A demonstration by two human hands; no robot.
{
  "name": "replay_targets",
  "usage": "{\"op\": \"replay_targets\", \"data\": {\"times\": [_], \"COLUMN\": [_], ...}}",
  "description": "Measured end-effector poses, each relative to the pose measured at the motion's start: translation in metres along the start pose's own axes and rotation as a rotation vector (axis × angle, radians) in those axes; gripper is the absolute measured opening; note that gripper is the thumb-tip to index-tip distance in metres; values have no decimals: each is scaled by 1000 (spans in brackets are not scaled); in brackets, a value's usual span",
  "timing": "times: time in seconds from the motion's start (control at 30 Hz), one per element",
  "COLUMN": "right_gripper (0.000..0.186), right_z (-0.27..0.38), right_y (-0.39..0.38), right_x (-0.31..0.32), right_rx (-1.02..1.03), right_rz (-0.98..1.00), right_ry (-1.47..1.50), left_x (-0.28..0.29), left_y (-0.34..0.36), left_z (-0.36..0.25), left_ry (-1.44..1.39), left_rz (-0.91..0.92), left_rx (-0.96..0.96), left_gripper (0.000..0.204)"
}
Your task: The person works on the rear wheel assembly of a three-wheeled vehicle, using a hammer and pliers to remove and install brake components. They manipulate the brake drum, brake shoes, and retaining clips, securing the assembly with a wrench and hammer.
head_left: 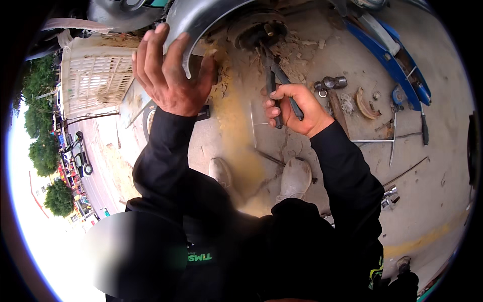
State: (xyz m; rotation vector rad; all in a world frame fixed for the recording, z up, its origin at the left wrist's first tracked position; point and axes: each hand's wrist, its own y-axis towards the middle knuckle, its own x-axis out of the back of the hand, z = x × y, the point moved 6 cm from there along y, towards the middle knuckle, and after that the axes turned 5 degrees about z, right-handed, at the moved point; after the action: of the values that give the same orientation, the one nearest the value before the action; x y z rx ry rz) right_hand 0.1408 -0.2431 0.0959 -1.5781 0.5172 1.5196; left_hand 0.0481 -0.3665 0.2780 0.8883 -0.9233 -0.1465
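In the head view, gripping the pliers in the right hand, fingers wrapped around the dark handles; reaching, tips first, to the dark round hub at the top. Just left of there, spreading the left hand about the pointed end of the silver curved panel; impossible to say whether pinching or merely near. Probably stiff, small-tool weight in the pliers, hardly fragile, perhaps slippery if greasy; best to hold low on both handles, away from the joint. Likely thin and springy at the panel's point; better to hold by the broader part.
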Motion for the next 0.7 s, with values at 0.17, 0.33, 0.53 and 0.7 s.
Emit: {"op": "replay_targets", "data": {"times": [0.17,0.33,0.53,0.7], "right_gripper": [26,24,20,24], "right_z": [26,0,-26,26], "right_y": [-19,-7,9,-66], "right_x": [-6,16,10,17], "right_rx": [-136,-66,78,340], "right_rz": [-102,-20,-67,-287], "right_ry": [-141,-7,49,-84], "left_x": [-49,-57,-51,-52], "left_y": [-7,-16,-15,-26], "left_z": [48,51,54,53], "left_ry": [-123,-237,-285,-277], "left_rz": [278,242,238,272], "left_rx": [-17,7,20,37], "left_gripper": [89,85,86,80]}}
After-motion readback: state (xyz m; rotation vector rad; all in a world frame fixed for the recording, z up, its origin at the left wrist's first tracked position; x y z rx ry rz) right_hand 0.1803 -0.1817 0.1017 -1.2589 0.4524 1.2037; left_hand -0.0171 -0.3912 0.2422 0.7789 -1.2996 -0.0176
